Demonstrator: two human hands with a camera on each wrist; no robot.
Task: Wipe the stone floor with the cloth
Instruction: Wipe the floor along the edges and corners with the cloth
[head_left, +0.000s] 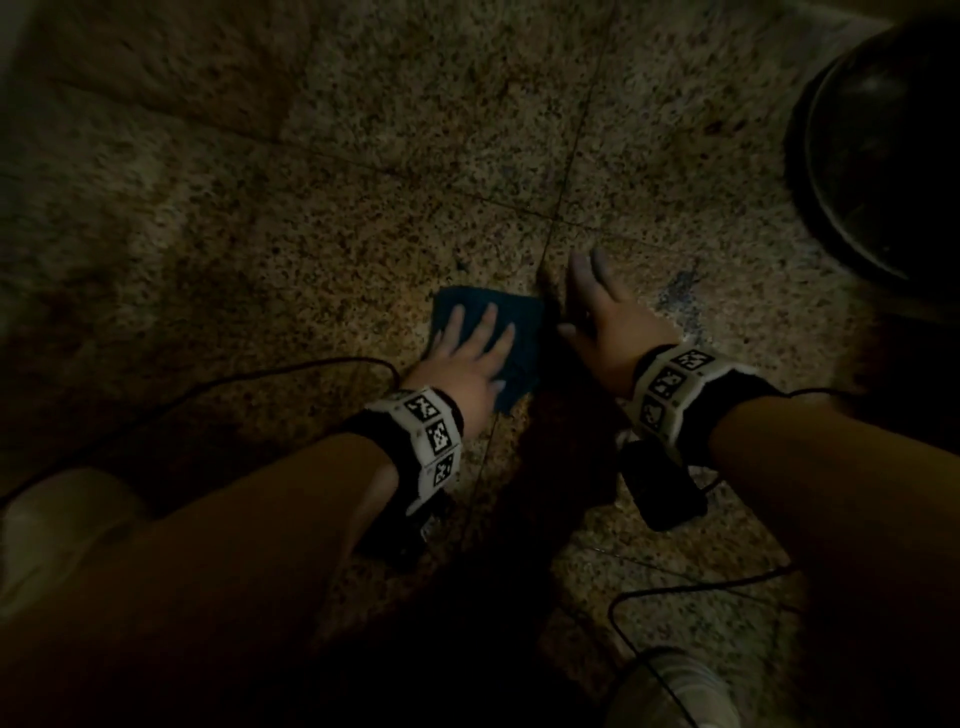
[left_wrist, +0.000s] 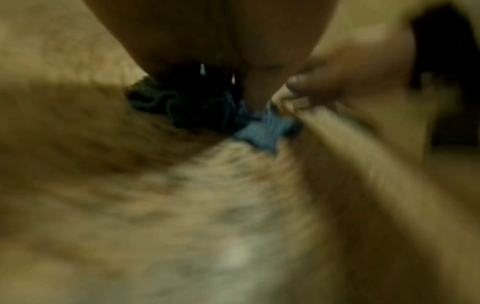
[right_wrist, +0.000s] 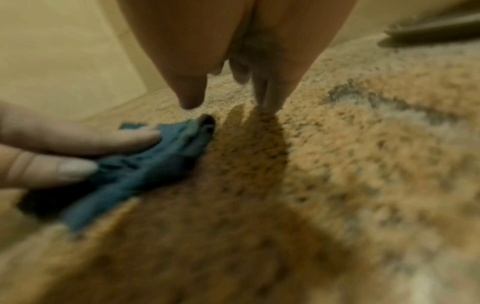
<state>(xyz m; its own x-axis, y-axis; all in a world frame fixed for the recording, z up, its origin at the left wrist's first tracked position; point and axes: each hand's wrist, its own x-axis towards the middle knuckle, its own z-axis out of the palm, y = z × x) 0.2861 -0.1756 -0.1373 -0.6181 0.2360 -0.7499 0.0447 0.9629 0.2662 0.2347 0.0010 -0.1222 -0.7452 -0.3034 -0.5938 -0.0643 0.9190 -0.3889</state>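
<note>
Cloth (head_left: 511, 332), dark blue, is lying flat on the speckled stone floor (head_left: 363, 182) just left of a tile joint, and I am pressing my left hand (head_left: 462, 358) down on it with fingers spread straight, grasping nothing. My right hand (head_left: 602, 322) is resting just beside the cloth's right edge, fingers extended and relaxed on bare stone, holding nothing. I am seeing a dark smudge (head_left: 680, 296) on the floor right of that hand, and a dark round basin (head_left: 883, 145) sitting at the upper right corner.
</note>
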